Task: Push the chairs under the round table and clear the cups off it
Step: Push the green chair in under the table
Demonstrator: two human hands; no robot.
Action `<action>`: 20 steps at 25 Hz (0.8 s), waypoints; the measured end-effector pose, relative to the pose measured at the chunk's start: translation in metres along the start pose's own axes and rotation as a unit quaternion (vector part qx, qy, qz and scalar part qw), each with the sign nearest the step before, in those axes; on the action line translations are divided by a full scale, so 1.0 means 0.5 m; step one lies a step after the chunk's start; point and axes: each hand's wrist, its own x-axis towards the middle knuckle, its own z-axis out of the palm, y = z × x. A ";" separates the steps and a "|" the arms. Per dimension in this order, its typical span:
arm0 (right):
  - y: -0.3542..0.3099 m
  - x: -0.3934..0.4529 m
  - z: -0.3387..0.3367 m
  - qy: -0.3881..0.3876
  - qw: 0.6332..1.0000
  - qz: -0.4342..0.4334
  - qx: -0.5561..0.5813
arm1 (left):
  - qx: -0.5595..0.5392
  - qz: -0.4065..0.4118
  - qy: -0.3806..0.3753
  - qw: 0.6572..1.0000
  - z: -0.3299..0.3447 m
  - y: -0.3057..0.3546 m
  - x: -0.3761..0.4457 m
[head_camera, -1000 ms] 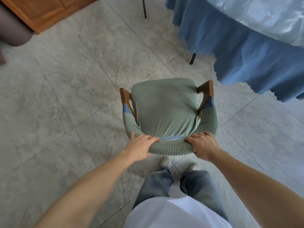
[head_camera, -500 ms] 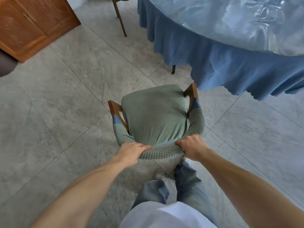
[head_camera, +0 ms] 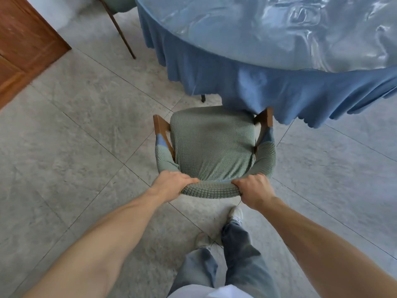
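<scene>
Head view, two hands [head_camera: 214, 188] gripping one chair [head_camera: 213, 147]

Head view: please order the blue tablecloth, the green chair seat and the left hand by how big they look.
1. blue tablecloth
2. green chair seat
3. left hand, though it is nearer the camera.

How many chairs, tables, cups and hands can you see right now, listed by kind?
Chairs: 2, the green chair being held and a second chair partly in view at the top
Tables: 1, the round table
Cups: 0 in view
Hands: 2, left hand and right hand
Total: 5
</scene>
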 end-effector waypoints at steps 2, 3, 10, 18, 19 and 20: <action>0.021 0.021 -0.012 0.005 1.000 0.025 0.015 | 0.017 0.011 0.007 1.000 -0.034 -0.029 0.056; 0.032 0.032 -0.019 0.008 0.999 0.034 0.019 | 0.024 0.014 0.010 1.000 -0.051 -0.039 0.085; 0.120 0.107 -0.073 0.008 0.996 0.079 0.041 | 0.023 -0.007 -0.023 0.999 -0.160 -0.065 0.247; 0.114 0.133 -0.077 -0.030 0.992 0.093 0.077 | -0.007 -0.013 -0.045 0.999 -0.160 -0.076 0.257; 0.111 0.133 -0.073 -0.030 0.991 0.099 0.084 | -0.013 -0.015 -0.044 0.999 -0.162 -0.077 0.257; 0.108 0.134 -0.069 -0.029 0.989 0.109 0.092 | -0.016 -0.015 -0.042 0.999 -0.167 -0.078 0.257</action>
